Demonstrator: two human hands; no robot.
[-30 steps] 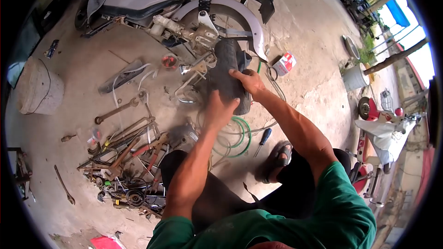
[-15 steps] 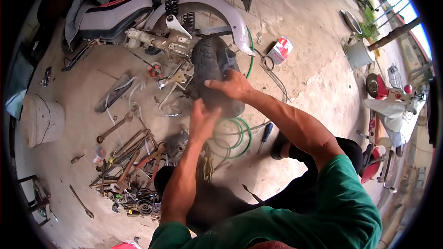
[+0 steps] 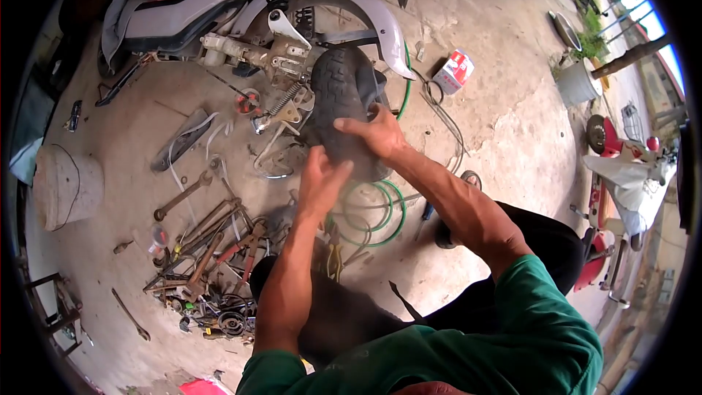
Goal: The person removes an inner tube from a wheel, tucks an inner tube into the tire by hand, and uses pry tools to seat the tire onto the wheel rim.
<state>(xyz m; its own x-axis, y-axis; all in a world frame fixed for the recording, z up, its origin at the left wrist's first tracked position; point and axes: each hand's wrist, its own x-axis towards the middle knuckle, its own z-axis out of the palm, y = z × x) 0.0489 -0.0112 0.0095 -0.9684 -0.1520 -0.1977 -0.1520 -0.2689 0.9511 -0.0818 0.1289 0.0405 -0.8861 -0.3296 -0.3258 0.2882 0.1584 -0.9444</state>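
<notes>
Largest first: motorbike [image 3: 387, 35], rear mudguard exposed, up ahead of me. Tyre [image 3: 338, 88] stands tread toward me on the floor just below the mudguard's tail, beside the frame parts; any rim is mostly hidden. My right hand [image 3: 382, 136] grips it, thumb across the tread, fingers round the right side; my left hand [image 3: 319, 181] is half-curled at the near-left edge, and I can't tell whether it bears on the rubber. Step in hand, my read: handling and steadying the tyre. Next move, I'd judge, calls for an even two-sided hold so it doesn't tip. Containers: pale bucket [image 3: 77, 186] at far left, inside not visible; second bucket [image 3: 576, 86] far right beside a post, contents can't be made out; shallow basin [image 3: 564, 31] near it, contents unclear. Red-and-white carton [image 3: 455, 72] on the floor right of the mudguard, contents unseen. Small round tub [image 3: 247, 102] near the frame parts, something reddish in it, a thin rod reaching to it. Clear cup [image 3: 157, 240] by the spanners [image 3: 183, 197], a bit of red in it, too small to name.
</notes>
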